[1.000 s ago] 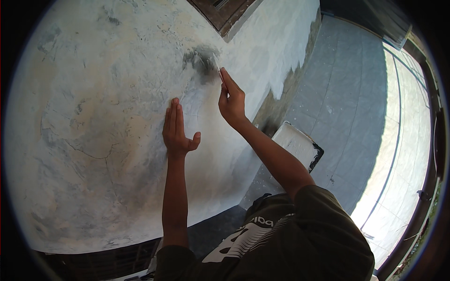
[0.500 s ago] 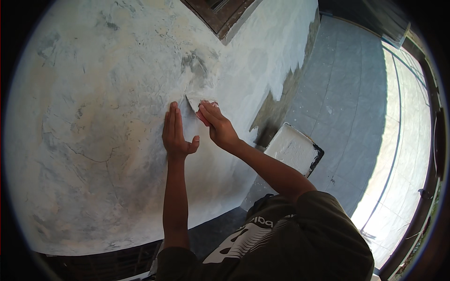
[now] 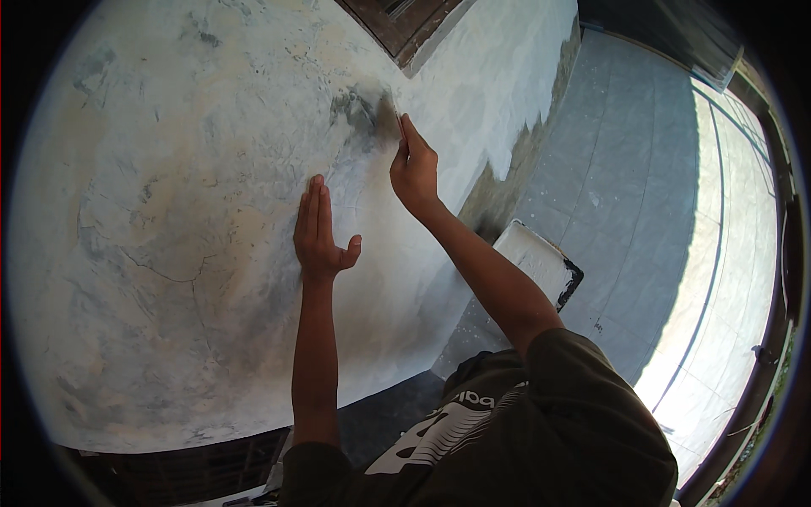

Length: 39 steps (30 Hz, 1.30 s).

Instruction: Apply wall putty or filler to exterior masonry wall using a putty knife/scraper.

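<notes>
A mottled white and grey wall [image 3: 169,220] fills the left and middle of the view. My left hand [image 3: 319,232] lies flat against it, fingers straight and together, thumb held apart. Farther up and to the right, my right hand [image 3: 416,173] grips a putty knife [image 3: 400,125], now seen nearly edge-on. Its blade is at the wall by a dark grey rough patch [image 3: 359,108]. Most of the knife's handle is hidden in my fingers.
A dark brown window frame [image 3: 407,38] is set in the wall above. On the grey tiled floor [image 3: 612,160] to the right stands a tray [image 3: 572,287] of white paste, partly behind my right forearm. Sunlight falls across the floor's far right.
My right hand has moved up and to the right with the putty knife, which has turned from showing its face to nearly edge-on. My left hand stays almost in place.
</notes>
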### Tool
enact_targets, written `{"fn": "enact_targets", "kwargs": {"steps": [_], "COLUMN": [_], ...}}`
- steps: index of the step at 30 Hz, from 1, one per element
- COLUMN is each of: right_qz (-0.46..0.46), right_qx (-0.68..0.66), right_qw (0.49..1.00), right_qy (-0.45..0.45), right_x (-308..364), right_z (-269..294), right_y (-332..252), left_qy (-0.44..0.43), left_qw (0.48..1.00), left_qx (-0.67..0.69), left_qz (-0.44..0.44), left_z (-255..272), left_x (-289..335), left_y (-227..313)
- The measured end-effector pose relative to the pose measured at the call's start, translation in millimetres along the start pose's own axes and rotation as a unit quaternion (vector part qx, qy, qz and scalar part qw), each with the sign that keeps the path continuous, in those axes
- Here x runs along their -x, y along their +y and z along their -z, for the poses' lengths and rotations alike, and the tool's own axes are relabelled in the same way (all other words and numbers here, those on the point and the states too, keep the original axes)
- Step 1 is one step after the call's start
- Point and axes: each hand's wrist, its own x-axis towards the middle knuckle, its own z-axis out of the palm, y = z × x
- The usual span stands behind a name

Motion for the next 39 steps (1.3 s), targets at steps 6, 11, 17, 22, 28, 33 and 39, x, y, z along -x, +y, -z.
{"fn": "enact_targets", "kwargs": {"steps": [6, 11, 17, 22, 28, 33, 39], "right_qz": [0.099, 0.160, 0.202, 0.143, 0.023, 0.119, 0.182], "right_qx": [0.043, 0.061, 0.053, -0.012, -0.035, -0.011, 0.018], "right_qw": [0.994, 0.984, 0.975, 0.958, 0.991, 0.993, 0.983], "right_qy": [0.029, -0.039, -0.077, -0.247, -0.127, -0.025, -0.032], "right_x": [1.6, 40.6, 81.1, 132.5, 86.3, 16.5, -11.9], "right_z": [-42.7, -59.3, -40.9, 24.3, 47.7, 7.7, -46.2], "right_y": [-12.1, -11.8, 7.4, 32.1, 11.3, -11.2, -14.7], "left_qy": [0.003, 0.022, 0.046, 0.039, 0.026, 0.026, 0.013], "left_qw": [1.000, 0.999, 0.997, 0.997, 0.998, 0.994, 0.994], "left_qx": [0.011, 0.027, 0.055, 0.060, 0.055, 0.098, 0.095], "left_qz": [-0.003, -0.007, 0.011, 0.011, 0.015, 0.034, 0.044], "left_z": [-1.3, -0.2, -2.9, 0.4, 4.7, 9.9, 26.2], "left_x": [0.8, 0.9, 1.8, 5.4, 3.5, 6.8, 25.1], "left_y": [-2.0, -3.4, -0.5, -3.7, -2.9, -0.3, 2.8]}}
